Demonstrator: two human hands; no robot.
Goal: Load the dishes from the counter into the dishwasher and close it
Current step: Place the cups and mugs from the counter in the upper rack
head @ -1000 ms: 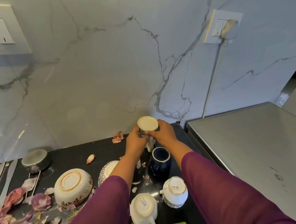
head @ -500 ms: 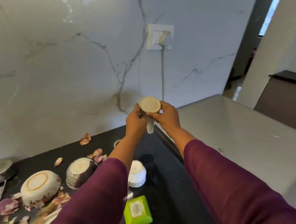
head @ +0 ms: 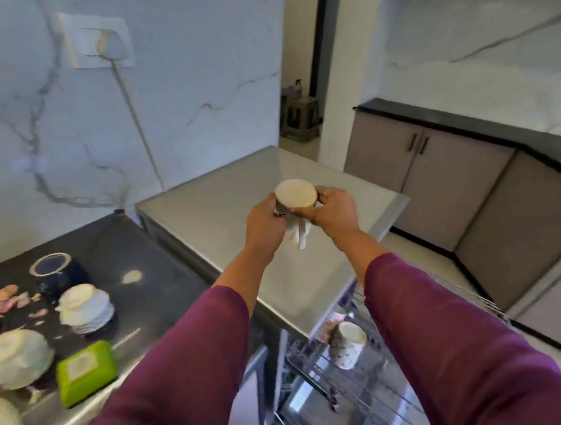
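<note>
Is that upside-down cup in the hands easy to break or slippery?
The cup looks like glazed ceramic, so it is probably hard and would likely crack if dropped. Its smooth surface may be a bit slippery; the left hand and right hand both grip it. It fits between two hands, so it is probably light.

Soft daylight, motion blur, wide-angle warping.

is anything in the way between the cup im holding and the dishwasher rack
The cup, gripped by left hand and right hand, appears above the steel top, whose front edge lies between it and the pulled-out rack below. It likely has to come nearer, then down. One mug already sits in the rack.
</note>
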